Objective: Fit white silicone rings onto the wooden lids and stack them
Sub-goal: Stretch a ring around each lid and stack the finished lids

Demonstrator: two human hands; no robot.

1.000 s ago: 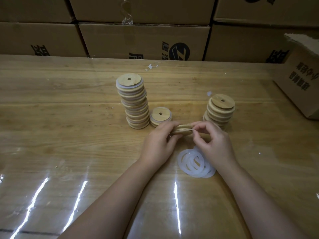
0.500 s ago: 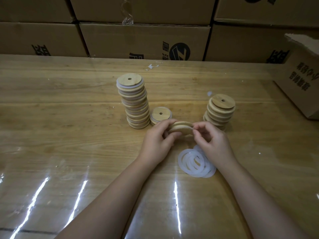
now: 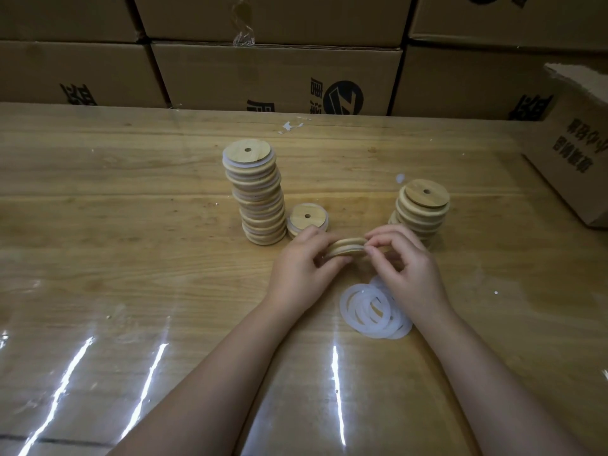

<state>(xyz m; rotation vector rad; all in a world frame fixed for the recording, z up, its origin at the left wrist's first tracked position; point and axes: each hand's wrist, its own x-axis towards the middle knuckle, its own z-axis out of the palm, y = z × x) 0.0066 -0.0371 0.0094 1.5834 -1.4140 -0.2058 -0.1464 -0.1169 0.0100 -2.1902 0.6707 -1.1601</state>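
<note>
Both my hands hold one round wooden lid (image 3: 347, 246) edge-on just above the table. My left hand (image 3: 301, 268) grips its left rim. At the right rim the fingertips of my right hand (image 3: 406, 264) pinch the lid, where a thin white ring shows in the groove. A loose pile of white silicone rings (image 3: 373, 307) lies on the table under my right wrist. A tall leaning stack of ringed lids (image 3: 258, 192) stands behind my left hand, with a low stack (image 3: 307, 220) next to it. A shorter stack of lids (image 3: 422, 209) stands behind my right hand.
The wooden table (image 3: 131, 258) has a glossy clear cover with glare streaks near me. Cardboard boxes (image 3: 276, 77) line the far edge, and another box (image 3: 572, 153) sits on the table at the right. A small white scrap (image 3: 289, 126) lies near the back.
The lid has risen slightly and shifted a little away from me between my hands. My right fingertips have kept working along its right rim.
</note>
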